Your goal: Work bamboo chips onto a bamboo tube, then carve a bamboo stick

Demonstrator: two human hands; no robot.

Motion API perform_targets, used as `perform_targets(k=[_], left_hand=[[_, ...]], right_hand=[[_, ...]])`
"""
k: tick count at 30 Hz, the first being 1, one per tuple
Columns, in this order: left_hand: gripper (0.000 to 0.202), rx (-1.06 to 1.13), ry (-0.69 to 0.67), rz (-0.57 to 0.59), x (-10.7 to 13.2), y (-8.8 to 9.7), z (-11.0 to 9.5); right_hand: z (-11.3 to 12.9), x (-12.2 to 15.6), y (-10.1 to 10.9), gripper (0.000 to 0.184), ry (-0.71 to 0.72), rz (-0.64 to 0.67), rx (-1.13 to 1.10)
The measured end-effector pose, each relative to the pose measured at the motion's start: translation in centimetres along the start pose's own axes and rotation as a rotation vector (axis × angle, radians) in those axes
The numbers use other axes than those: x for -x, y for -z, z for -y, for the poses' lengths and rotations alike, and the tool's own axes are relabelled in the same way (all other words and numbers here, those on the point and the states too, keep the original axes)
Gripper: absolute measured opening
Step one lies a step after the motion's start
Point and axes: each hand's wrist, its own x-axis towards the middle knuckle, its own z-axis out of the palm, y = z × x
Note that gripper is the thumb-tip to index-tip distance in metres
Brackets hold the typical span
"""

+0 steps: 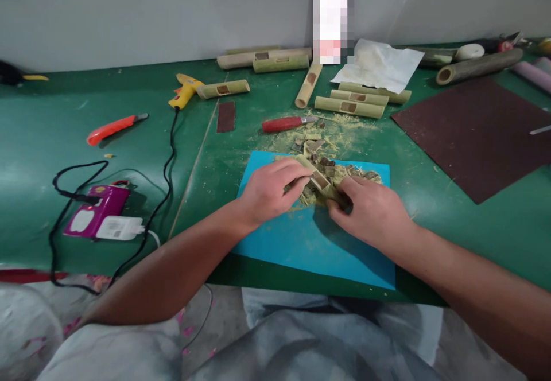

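Observation:
A short bamboo tube (330, 189) with a rectangular slot cut in its side lies slanted between my hands, above a blue sheet (344, 249). My right hand (372, 206) is closed around its lower right end. At the upper left end, my left hand (275, 189) is closed, with thumb and forefinger pinched at the slot's edge. Whether a small piece is also between those fingertips, I cannot tell. Bamboo chips and shavings (316, 146) are heaped behind and under the tube. Just beyond the heap lies a red-handled knife (284, 124).
Cut bamboo tubes (349, 107) lie toward the back wall, near a white paper (376, 65). Dark brown sandpaper (477, 134) covers the right side. On the left are a yellow glue gun (186, 91), an orange utility knife (112, 129) and a purple power strip (97, 212) with a black cord.

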Motion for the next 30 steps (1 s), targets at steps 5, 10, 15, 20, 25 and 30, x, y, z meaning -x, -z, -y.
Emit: perform_targets(k=[5, 10, 15, 20, 25, 30], left_hand=[[0.016, -0.003, -0.005, 0.070, 0.1, -0.2, 0.1], [0.018, -0.070, 0.012, 0.124, 0.5, -0.6, -0.2], [0.018, -0.096, -0.013, 0.167, 0.4, -1.2, -0.4], [0.019, -0.063, 0.001, 0.155, 0.5, -0.9, -0.1], [0.022, -0.073, -0.020, 0.205, 0.7, -0.6, -0.2], [0.012, -0.065, -0.083, 0.009, 0.4, -0.7, -0.3]], right_hand=[[0.4, 0.2, 0.1, 0.021, 0.003, -0.007, 0.040], [0.4, 0.1, -0.1, 0.020, 0.029, 0.020, 0.016], [0.3, 0.0, -0.4, 0.019, 0.008, 0.029, -0.005], [0.2, -0.1, -0.5, 0.020, -0.003, 0.038, -0.017], [0.2, -0.1, -0.5, 0.021, -0.003, 0.045, -0.021], [0.3, -0.1, -0.3, 0.021, -0.002, 0.071, -0.019]])
